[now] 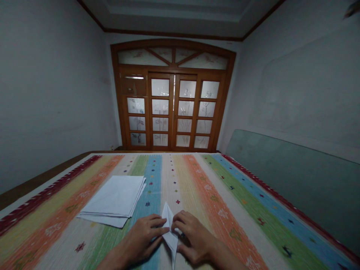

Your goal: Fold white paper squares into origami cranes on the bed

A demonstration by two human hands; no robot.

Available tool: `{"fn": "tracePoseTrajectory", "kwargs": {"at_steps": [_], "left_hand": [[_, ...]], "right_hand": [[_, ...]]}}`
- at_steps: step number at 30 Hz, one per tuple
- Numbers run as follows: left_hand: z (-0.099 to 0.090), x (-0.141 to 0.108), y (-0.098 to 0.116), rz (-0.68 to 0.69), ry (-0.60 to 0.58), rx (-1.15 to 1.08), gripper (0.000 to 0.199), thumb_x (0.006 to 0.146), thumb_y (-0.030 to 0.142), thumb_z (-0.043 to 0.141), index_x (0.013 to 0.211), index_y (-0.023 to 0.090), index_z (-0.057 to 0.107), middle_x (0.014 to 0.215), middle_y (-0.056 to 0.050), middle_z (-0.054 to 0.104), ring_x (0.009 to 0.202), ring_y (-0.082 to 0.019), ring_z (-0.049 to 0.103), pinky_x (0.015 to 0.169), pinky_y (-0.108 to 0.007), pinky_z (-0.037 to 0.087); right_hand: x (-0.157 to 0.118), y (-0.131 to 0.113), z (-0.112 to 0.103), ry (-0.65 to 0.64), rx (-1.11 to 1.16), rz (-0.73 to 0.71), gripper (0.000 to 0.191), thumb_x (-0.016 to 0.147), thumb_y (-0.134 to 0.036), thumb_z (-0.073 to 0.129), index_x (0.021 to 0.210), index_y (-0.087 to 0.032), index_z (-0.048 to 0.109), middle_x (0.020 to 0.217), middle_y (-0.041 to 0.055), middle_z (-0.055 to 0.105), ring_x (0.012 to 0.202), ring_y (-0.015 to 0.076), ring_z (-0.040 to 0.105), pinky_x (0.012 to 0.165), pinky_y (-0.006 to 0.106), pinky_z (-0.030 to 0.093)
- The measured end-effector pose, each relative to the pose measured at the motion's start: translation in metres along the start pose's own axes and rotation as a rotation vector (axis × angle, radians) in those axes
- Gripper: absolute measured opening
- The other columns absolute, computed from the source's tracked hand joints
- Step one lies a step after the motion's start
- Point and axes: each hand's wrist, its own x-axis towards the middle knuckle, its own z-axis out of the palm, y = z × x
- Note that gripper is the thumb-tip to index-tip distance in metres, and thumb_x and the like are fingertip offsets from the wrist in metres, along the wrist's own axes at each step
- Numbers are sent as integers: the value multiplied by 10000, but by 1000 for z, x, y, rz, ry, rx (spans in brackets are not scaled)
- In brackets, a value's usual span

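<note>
Folded paper (170,228) between both hands, near end of striped cloth (239,225)

Left hand (140,238): narrow, fingers pressed to the paper's left side. Right hand (194,236): narrow, fingers pressed to its right side. Paper: pointed, lying on the cloth. Stack of white sheets (112,198): flat, near, left of left hand.
</note>
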Motion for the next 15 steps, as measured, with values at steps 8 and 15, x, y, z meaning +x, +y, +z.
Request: {"fn": "tracePoseTrajectory", "kwargs": {"at_steps": [8, 15], "left_hand": [[3, 2, 3, -12, 59, -118, 423, 967, 173, 570, 1352, 342, 620, 1267, -51, 730, 1149, -243, 675, 992, -394, 548], [12, 8, -4, -58, 244, -268, 374, 952, 147, 560, 1276, 298, 669, 1207, -62, 751, 1111, -220, 699, 989, -354, 548]], "right_hand": [[3, 1, 5, 96, -68, -3, 310, 704, -128, 558, 996, -199, 634, 1015, 102, 670, 926, 256, 606, 816, 364, 492], [6, 6, 6, 347, 30, 11, 271, 772, -51, 515, 951, -201, 652, 890, 76, 713, 833, 210, 658, 738, 295, 498]]}}
